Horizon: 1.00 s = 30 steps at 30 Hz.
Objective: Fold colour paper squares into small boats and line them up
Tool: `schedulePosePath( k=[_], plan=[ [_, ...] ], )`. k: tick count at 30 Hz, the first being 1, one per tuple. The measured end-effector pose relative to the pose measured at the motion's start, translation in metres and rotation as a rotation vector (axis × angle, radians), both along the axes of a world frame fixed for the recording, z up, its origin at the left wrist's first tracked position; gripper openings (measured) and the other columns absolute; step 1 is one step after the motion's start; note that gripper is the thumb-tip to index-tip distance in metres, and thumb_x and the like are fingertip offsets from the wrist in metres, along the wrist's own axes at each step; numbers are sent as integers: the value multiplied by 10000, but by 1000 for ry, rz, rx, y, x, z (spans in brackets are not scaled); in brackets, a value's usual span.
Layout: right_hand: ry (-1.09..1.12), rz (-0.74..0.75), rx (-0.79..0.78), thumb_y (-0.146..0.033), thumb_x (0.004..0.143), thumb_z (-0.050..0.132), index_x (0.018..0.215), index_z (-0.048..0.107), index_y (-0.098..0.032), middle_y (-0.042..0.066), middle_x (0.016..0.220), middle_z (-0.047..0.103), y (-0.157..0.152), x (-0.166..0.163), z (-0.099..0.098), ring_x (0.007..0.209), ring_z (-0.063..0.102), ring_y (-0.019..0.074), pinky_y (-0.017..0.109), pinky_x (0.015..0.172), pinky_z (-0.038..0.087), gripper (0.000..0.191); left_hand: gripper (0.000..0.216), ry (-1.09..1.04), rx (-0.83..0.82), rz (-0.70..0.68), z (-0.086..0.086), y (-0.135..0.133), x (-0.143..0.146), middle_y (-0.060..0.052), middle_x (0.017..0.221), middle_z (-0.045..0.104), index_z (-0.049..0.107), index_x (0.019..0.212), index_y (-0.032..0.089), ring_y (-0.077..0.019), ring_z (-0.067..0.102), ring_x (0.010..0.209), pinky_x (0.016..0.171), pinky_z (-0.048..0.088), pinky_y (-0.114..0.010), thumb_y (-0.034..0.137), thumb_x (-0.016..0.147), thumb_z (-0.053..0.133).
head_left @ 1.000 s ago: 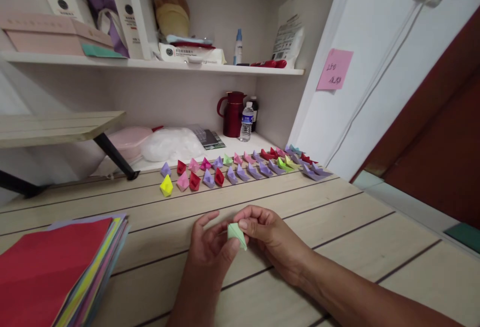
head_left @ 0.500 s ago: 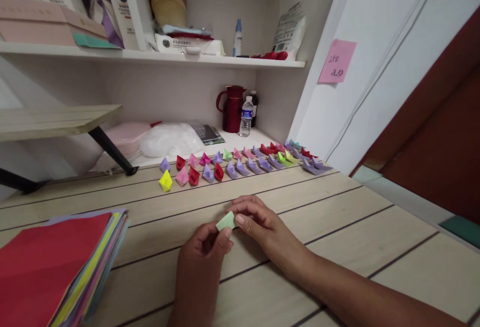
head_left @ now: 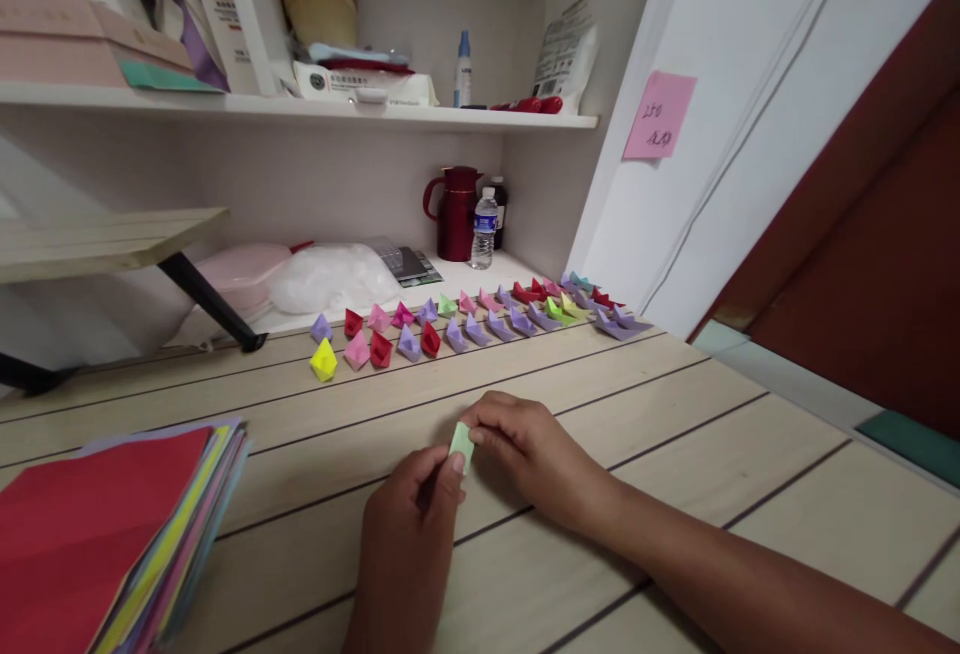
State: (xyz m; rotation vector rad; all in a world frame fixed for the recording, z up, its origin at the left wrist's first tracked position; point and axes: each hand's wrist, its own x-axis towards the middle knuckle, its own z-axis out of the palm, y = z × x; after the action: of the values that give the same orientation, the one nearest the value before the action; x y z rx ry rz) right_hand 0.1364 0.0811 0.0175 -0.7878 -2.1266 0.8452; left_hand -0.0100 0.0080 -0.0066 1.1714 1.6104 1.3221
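pale wooden desk [head_left: 675, 414] against a white shelf unit [head_left: 300, 112], head view only.

progress: two rows of small folded paper shapes [head_left: 480, 319] stand along the desk's back edge, mixed colours, with a yellow one [head_left: 323, 361] at the left end. reads as a good batch done. thick stack of flat coloured sheets [head_left: 112, 524] at near left, so plenty looks unfolded.

in hand: small green paper piece [head_left: 460, 446], held just above the desk at centre. left hand [head_left: 409, 524] has thumb and forefinger pinched together on its near-left side. right hand [head_left: 525, 444] has its fingertips closed on the right side.

hard to see: fingers cover most of the green piece, so i can't tell its fold stage. stack is cut off by the frame's left and bottom edges. far right of the rows bunches up, no reliable count. writing on the pink sticky note [head_left: 658, 116] isn't legible.
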Motion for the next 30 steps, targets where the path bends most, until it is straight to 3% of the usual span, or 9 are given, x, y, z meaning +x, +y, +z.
schedulePosePath(
  k=[3, 7, 11, 15, 19, 22, 30],
  plan=[
    [-3, 24, 33, -212, 954, 490, 849, 689, -218, 39, 820, 605, 1, 2, 0, 805, 569, 181, 290, 728, 428, 225, 310, -7, -29, -59, 0, 2, -5, 11, 624, 624, 711, 833, 206, -168, 565, 626, 594, 416, -254, 498, 764, 637],
    [44, 67, -92, -238, 944, 525, 839, 696, -214, 37, 856, 607, 2, 2, 1, 847, 582, 184, 298, 791, 436, 202, 305, -78, -37, -127, 7, 6, -8, 31, 524, 539, 633, 621, 202, -123, 466, 529, 543, 373, -226, 470, 766, 614],
    [77, 93, -240, -304, 938, 540, 821, 686, -202, 19, 826, 603, 2, 0, -2, 790, 561, 172, 286, 751, 426, 212, 268, -28, -35, -36, 8, 6, -4, 58, 460, 451, 586, 586, 207, -103, 372, 468, 481, 276, -218, 424, 742, 603],
    [88, 113, -273, -351, 956, 516, 882, 695, -204, 21, 818, 606, -2, -2, -4, 785, 553, 171, 285, 746, 432, 244, 237, 41, -27, 27, 1, 5, 1, 75, 486, 372, 560, 582, 215, -94, 306, 477, 471, 224, -225, 403, 717, 610],
    [109, 145, -239, -336, 972, 490, 1042, 698, -231, 53, 991, 655, -9, -3, 0, 954, 590, 204, 323, 878, 437, 243, 213, 125, -19, 82, -3, 3, 0, 62, 530, 411, 563, 601, 218, -108, 369, 527, 504, 273, -225, 390, 713, 622],
    [115, 98, -264, -336, 922, 580, 1113, 668, -235, 52, 1039, 635, -15, -5, -1, 940, 584, 204, 312, 839, 447, 234, 194, 181, -8, 110, -3, 2, -3, 48, 556, 513, 599, 656, 222, -127, 460, 565, 553, 342, -226, 393, 747, 605],
    [163, 29, -440, -292, 856, 634, 1122, 654, -213, -8, 754, 567, -18, -10, -8, 696, 492, 152, 266, 633, 383, 278, 103, 327, 129, 172, 0, -1, 1, 43, 657, 675, 676, 739, 247, -137, 581, 584, 625, 411, -232, 330, 778, 629]
  ],
)
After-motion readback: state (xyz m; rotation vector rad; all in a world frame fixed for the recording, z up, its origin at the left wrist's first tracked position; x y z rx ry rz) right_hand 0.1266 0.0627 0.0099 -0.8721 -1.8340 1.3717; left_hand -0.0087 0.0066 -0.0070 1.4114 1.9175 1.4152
